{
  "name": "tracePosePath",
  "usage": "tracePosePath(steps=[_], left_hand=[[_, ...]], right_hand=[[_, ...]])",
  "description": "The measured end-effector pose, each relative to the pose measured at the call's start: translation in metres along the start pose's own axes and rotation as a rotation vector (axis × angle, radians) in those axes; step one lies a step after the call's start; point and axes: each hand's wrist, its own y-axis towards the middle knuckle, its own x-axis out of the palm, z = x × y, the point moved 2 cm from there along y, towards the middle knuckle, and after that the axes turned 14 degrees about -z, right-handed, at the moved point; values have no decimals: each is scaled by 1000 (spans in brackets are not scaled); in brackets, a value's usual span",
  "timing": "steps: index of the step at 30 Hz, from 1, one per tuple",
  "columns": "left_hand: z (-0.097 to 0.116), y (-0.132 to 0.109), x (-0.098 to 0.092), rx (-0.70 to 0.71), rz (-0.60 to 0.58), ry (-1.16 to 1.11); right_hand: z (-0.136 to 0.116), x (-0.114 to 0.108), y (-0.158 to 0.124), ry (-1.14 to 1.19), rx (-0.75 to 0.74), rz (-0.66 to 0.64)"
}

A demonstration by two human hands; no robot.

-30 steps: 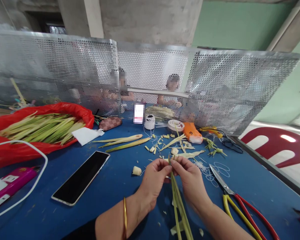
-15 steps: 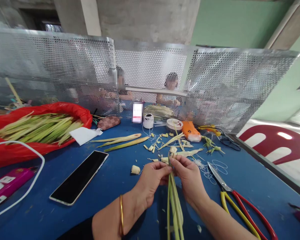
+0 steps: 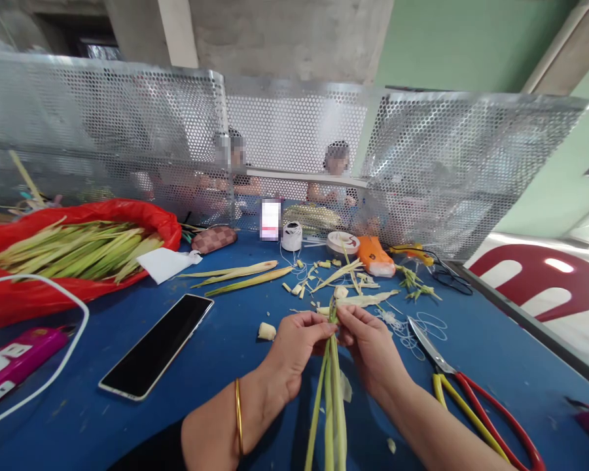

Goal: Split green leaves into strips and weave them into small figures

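Note:
Between my two hands hangs a bundle of long green plant strips (image 3: 330,399), its upper end gathered and the loose ends fanning down toward me. My left hand (image 3: 297,350) pinches the bundle near its top from the left. From the right, my right hand (image 3: 370,343) closes thumb and fingers on the same top end. Just beyond the fingertips lies a pale cut stub (image 3: 340,292), and another stub (image 3: 266,331) rests left of my left hand. Scissors (image 3: 442,363) with red and yellow handles lie half open to the right, beside tangled white thread (image 3: 407,333).
A black-screened phone (image 3: 157,347) lies left, near a red bag (image 3: 161,219) of green strips. A thread spool (image 3: 291,237), tape roll (image 3: 343,244), orange packet (image 3: 375,256) and scraps sit farther back. A perforated metal screen (image 3: 294,124) stands behind; two people are beyond it.
The hanging strips have swung left and spread apart slightly. My hands stay on the top of the bundle, with the fingers shifted a little.

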Motion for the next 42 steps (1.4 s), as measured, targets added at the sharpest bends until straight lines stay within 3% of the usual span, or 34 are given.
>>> tracePosePath(steps=[5, 10, 13, 18, 21, 25, 29, 34, 42], left_hand=[[-2, 3, -4, 14, 34, -54], [0, 6, -14, 89, 226, 12], [2, 8, -19, 112, 290, 104], [7, 9, -21, 137, 245, 252], [13, 6, -21, 248, 204, 519], [19, 5, -20, 371, 50, 839], [14, 10, -22, 241, -30, 737], [8, 7, -18, -47, -57, 448], [-2, 3, -9, -162, -170, 418]], right_hand=[[-3, 3, -1, -55, 57, 31], [-5, 11, -4, -339, 182, -136], [-4, 12, -6, -439, 244, -153], [-5, 7, -6, -316, 273, -142], [-8, 4, -5, -230, 282, -107], [-13, 5, -5, -111, 295, -173], [-20, 5, -5, -64, 296, -202], [-33, 1, -2, -265, 66, -113], [-33, 2, 2, -518, -57, -131]])
